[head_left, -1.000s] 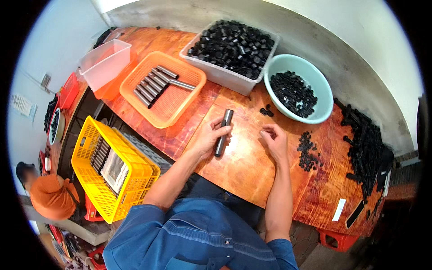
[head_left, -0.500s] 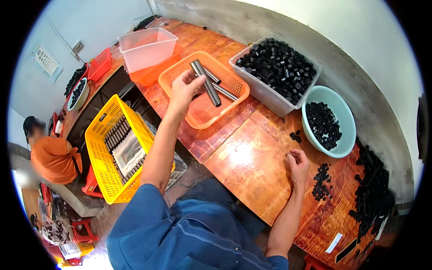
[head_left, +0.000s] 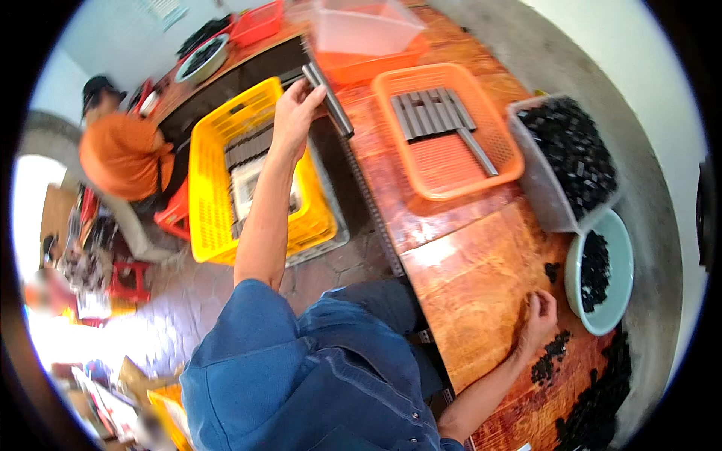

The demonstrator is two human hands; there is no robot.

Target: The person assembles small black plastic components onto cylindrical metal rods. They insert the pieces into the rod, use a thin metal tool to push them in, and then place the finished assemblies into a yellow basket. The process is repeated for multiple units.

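My left hand (head_left: pixel 295 113) is raised between the yellow crate and the table, its thumb and fingers closed on a dark grey metal tube (head_left: pixel 335 107). The tube is tilted, clear of the orange basket (head_left: pixel 421 189). Inside that basket lie grey metal tubes (head_left: pixel 432 114); blur keeps me from telling how many. My right hand (head_left: pixel 540 322) rests on the wooden table (head_left: pixel 459 289) with curled fingers, and whatever they may hold is hidden. Close to it are small black pieces (head_left: pixel 553 357) and a pale blue bowl (head_left: pixel 620 282) of black parts.
The yellow crate (head_left: pixel 207 192) at my left holds rows of grey tubes. A clear bin (head_left: pixel 532 169) of black cylinders stands behind the bowl. Far back is a clear plastic tub (head_left: pixel 361 30). A person in orange (head_left: pixel 120 161) sits at left. Black strips (head_left: pixel 598 406) lie at lower right.
The view has turned left. My left hand has carried the tube leftward from above the orange basket toward the yellow crate. My right hand remains on the table near the black pieces.
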